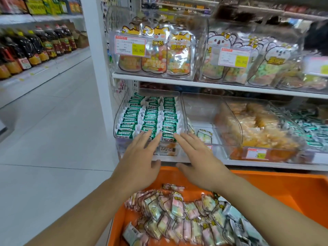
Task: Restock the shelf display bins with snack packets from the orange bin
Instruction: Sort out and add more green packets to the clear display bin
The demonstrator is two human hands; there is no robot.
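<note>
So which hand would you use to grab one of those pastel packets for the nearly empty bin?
Probably the right hand: it hovers open nearer the nearly empty clear plastic bin and above the pastel marshmallow packets in the orange plastic bin. The left hand sits over the full bin of green-and-white wrapped snacks.

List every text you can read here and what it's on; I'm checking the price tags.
"16.80": yellow price tag on the fox-bag bin.
"16.8", last digit blurred: yellow price tag on the koala-bag bin.
Lower bin tag: blurred, unreadable.
Green packets, bag logos, oil bottles: print too small or blurred.
</note>
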